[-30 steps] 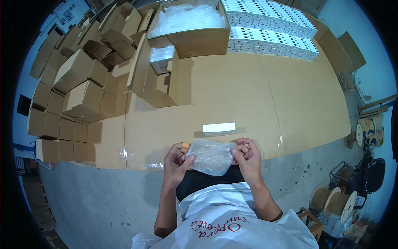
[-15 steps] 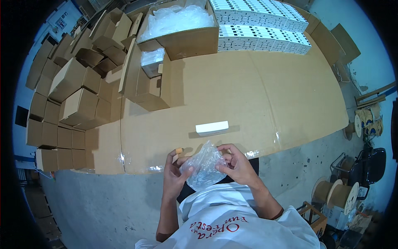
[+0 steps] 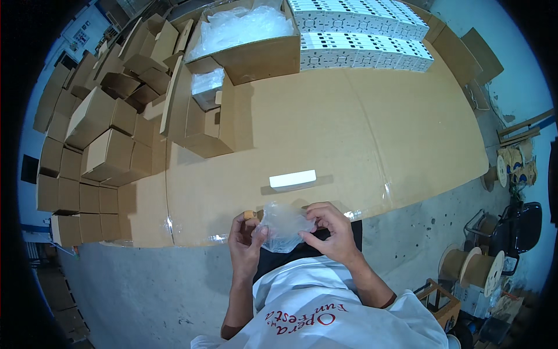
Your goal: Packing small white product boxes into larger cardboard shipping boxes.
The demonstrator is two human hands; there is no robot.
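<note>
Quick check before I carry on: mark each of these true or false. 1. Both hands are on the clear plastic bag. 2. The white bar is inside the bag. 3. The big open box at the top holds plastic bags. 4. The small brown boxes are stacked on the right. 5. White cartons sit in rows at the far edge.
1. True: the left hand and right hand both grip the clear plastic bag.
2. False: the white bar lies on the cardboard table, apart from the bag.
3. True: the big open box holds clear plastic.
4. False: the small brown boxes are stacked on the left.
5. True: the white cartons sit in rows.
</note>
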